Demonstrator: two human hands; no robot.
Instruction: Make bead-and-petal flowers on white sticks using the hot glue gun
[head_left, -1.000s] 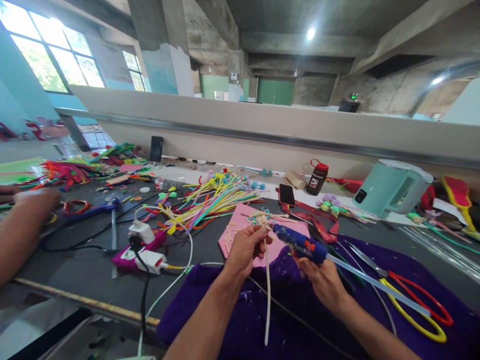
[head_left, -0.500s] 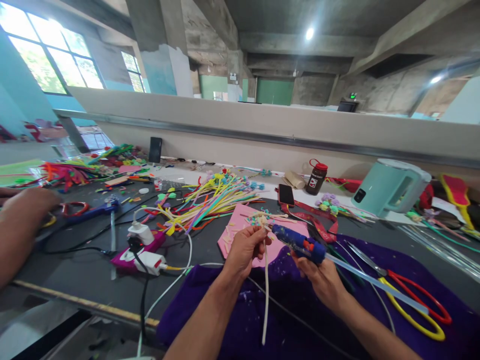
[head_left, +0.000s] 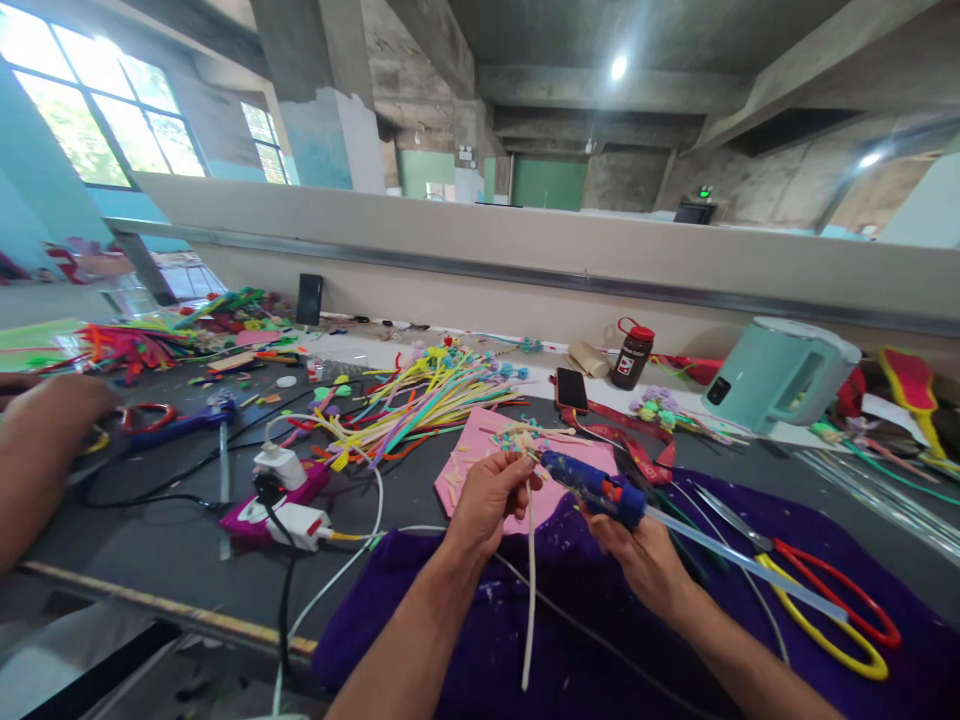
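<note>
My left hand pinches the top of a long cream pipe-cleaner stem, which hangs down in front of the purple cloth. Small pale pieces at its top sit partly behind my fingertips. My right hand is wrapped round the handle of a blue hot glue gun, its nozzle close to my left fingertips. A long clear glue stick juts from the gun's back. Under my hands is a pink board scattered with small cream and teal bits. I cannot make out whether glue is coming out.
Large scissors with red and yellow handles lie on the purple cloth at right. Left are a power strip, cables, another glue gun and another person's arm. Behind lie colourful stems, a phone, a bottle and a kettle.
The glue gun and my right hand have shifted very slightly left, with the nozzle still at my left fingertips. My left hand keeps its pinch on the stem.
</note>
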